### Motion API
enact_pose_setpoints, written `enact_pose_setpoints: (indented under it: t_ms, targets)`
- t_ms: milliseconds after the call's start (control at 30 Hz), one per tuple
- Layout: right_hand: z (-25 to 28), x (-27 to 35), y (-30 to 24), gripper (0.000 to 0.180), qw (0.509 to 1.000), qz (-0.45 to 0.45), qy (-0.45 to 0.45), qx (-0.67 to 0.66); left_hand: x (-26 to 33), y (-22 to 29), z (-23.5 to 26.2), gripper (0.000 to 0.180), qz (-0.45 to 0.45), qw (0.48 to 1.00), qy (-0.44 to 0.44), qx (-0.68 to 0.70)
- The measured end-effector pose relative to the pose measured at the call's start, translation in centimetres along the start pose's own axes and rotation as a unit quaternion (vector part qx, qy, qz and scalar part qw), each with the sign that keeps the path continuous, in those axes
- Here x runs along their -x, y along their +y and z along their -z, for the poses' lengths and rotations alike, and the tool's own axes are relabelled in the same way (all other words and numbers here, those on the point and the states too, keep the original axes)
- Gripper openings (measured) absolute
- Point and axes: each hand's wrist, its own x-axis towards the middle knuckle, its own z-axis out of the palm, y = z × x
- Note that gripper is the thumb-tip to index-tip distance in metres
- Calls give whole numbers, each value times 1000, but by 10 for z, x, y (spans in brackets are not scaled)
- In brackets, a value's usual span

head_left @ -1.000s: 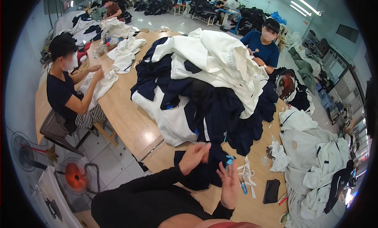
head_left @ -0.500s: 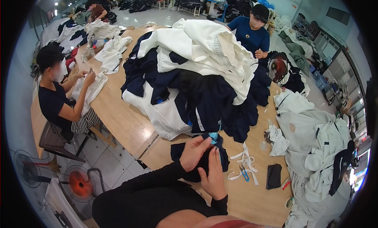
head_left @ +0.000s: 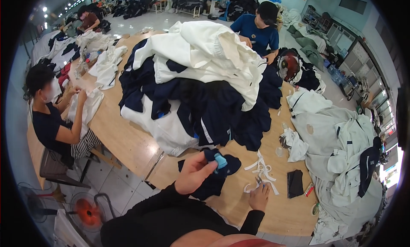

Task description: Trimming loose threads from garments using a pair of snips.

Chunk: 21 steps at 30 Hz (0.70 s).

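Observation:
My left hand (head_left: 194,173) is closed on a navy garment piece (head_left: 209,186), pinching its edge, where a light blue patch (head_left: 221,161) shows beside the thumb. The rest of the dark cloth hangs down onto the wooden table. My right hand (head_left: 259,199) lies low over the table to the right, its fingers closed about the blue handles of small thread snips (head_left: 258,179). The blades point away from me, and most of the handles are hidden under the fingers. White fabric strips (head_left: 260,165) lie loosely around the snips.
A tall heap of white and navy garments (head_left: 200,76) fills the table (head_left: 124,134) ahead. To the right are a dark flat pouch (head_left: 294,184), a tape roll (head_left: 315,209) and a pale garment pile (head_left: 329,136). Co-workers sit at left and stand beyond the heap.
My right hand has let go of the navy cloth and moved right, down to the snips. My left hand keeps its hold, shifting left and turning the light blue patch into view.

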Motion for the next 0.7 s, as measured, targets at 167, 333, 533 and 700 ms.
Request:
enact_pose_setpoints:
  t_ms: [167, 333, 533, 700]
  targets:
    - [-5, 13, -25, 45, 990, -37, 132, 28, -32, 20, 7, 22, 63, 995, -73, 28]
    - [-2, -1, -22, 41, 986, 6, 146, -78, -38, -22, 10, 26, 54, 996, -65, 1]
    - [-14, -1, -7, 38, 978, -25, 106, -178, -43, -21, -1, 29, 64, 995, -29, 75]
    - [8, 25, 16, 20, 819, -167, -44, -547, -30, -16, 0, 31, 105, 988, -22, 107]
